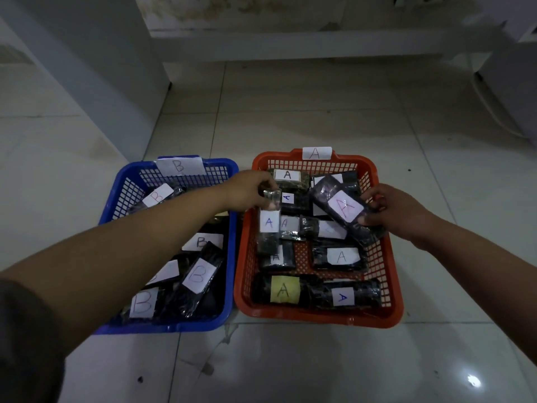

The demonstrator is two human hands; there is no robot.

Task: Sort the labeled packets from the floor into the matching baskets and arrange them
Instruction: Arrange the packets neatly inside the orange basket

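Two hands worked over orange basket A (390, 286): left hand (250, 190) pinched an upright A pkt (268, 225) by its top; right hand (395, 210) gripped a diagonal A pkt (345, 209), nearer basket's rt wall.

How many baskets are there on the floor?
2. The blue basket, tagged B, sits on the left; the orange basket, tagged A, sits right beside it. Both hold labeled packets. No other basket is in view.

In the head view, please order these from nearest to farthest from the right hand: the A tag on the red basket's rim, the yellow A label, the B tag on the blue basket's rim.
From the right hand:
1. A tag, red basket's far rim.
2. Yellow A label, near left corner of the same basket.
3. B tag, blue basket's far rim, far left.
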